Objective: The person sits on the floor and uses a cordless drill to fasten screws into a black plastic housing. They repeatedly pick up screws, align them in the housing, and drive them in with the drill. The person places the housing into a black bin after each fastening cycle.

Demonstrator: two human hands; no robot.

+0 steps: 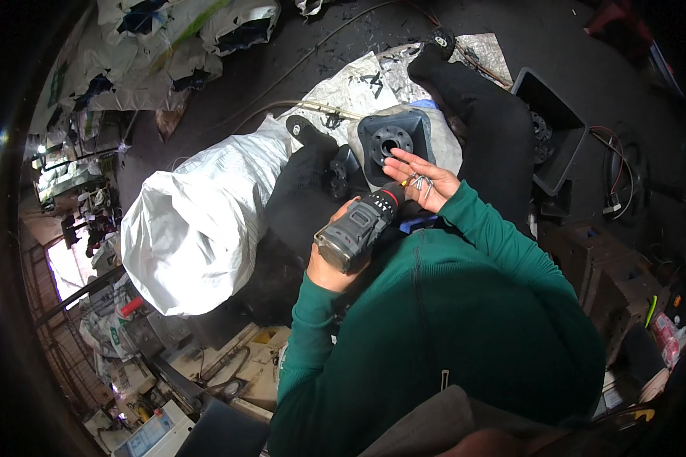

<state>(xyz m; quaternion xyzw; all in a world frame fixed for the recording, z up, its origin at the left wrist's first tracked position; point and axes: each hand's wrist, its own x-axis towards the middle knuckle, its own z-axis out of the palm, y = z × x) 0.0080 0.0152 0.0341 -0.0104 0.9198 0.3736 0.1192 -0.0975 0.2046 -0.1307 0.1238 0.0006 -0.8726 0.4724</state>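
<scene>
In my left hand (334, 271) is a grey and black cordless drill (358, 228) with a red ring near its chuck, its front pointing toward my other hand. Palm up, my right hand (434, 192) has its fingers stretched forward, and several metal screws (421, 181) lie in it. A small yellow tip shows beside the screws, where the drill's front end is partly hidden. Just beyond my fingers, between my legs, sits a square dark grey part (372, 137) with a round, holed flange in its middle. A dark part (340, 177) rests near my left leg.
A large white woven sack (198, 236) lies open at the left. On the right, a black bin (568, 122) holds round flanged parts (540, 139). A cable (297, 103) crosses sheeting (362, 84) on the floor. Brown blocks (613, 282) stand near my right elbow.
</scene>
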